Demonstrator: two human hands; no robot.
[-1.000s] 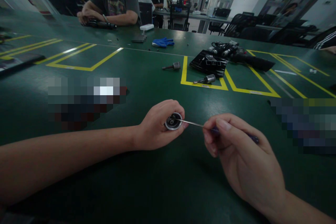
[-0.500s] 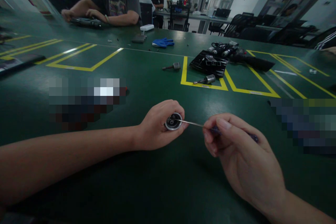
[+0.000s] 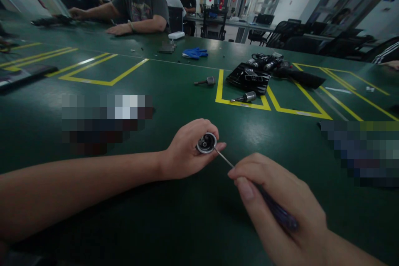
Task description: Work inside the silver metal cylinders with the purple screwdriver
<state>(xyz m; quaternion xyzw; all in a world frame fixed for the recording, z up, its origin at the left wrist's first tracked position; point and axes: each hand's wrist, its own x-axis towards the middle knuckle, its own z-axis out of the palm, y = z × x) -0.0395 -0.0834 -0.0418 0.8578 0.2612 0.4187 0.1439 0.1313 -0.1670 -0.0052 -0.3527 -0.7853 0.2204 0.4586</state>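
Centrally, 2 bare hands at work above 1 dark green table (image 3: pixel 174 220). The left hand (image 3: pixel 188 149), 1 of the 2, has its fingers curled around 1 round metal part (image 3: pixel 206 143), which is held with its open end towards the viewer; a bright rim encircles a dark interior with small fittings, too fine to count. The right hand (image 3: pixel 274 199) pinches 1 thin-shafted tool (image 3: pixel 279 212) between thumb and fingers, its dark handle lying back along the palm. The tool's shaft runs up to the lower right of the rim; whether its tip enters the part cannot be told.

Beyond the hands lie 2 metal pieces with narrow shanks: 1 shanked piece (image 3: pixel 246 97) inside a yellow tape outline (image 3: pixel 220 87), at the near edge of 1 black bag (image 3: pixel 249 78), and 1 further piece (image 3: pixel 205 81) just outside it, to the left. Behind the bag is a cluster of cables and cylinders (image 3: pixel 268 60), partly overlapping and not countable. Farther back are 1 blue glove (image 3: pixel 195 53) and 1 white box (image 3: pixel 176 35). Across the table, 1 co-worker (image 3: pixel 145 8) rests 1 hand on the tabletop and extends the other to 1 dark object (image 3: pixel 51 20).
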